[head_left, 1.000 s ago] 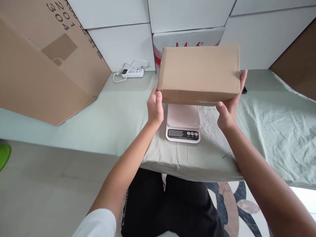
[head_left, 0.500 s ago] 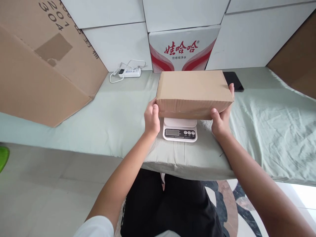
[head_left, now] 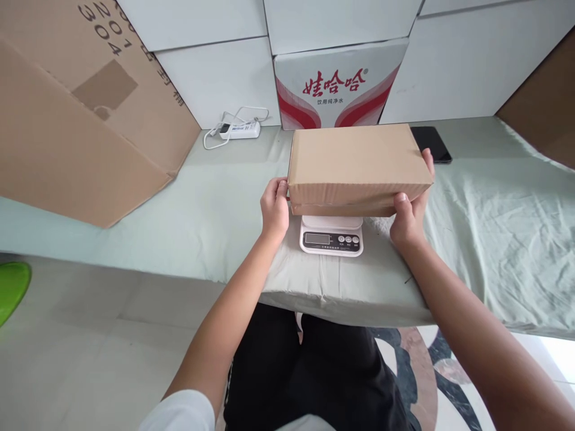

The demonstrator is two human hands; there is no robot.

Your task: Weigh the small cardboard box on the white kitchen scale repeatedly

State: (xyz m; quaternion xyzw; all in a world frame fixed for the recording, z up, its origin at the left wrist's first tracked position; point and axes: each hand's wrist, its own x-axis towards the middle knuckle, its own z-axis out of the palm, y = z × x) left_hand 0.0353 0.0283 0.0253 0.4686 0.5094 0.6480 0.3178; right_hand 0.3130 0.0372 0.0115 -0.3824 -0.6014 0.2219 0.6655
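Note:
A closed brown cardboard box (head_left: 357,164) lies flat over a white kitchen scale (head_left: 331,235) on the pale green cloth. Its underside seems to rest on the scale's platform, which it hides; only the display and buttons show. My left hand (head_left: 275,206) grips the box's left end, thumb on the front corner. At the right end my right hand (head_left: 411,206) holds the box, thumb on the front face and fingers along the side.
A large brown carton (head_left: 76,114) leans at the left. White boxes and a red-and-white printed carton (head_left: 336,90) stand along the back. A white power strip (head_left: 238,129) and a black phone (head_left: 431,143) lie on the green-covered table (head_left: 494,227). My legs are under the table's edge.
The box came down from above the scale onto it, both hands still on its ends. Since half a second ago it has barely moved.

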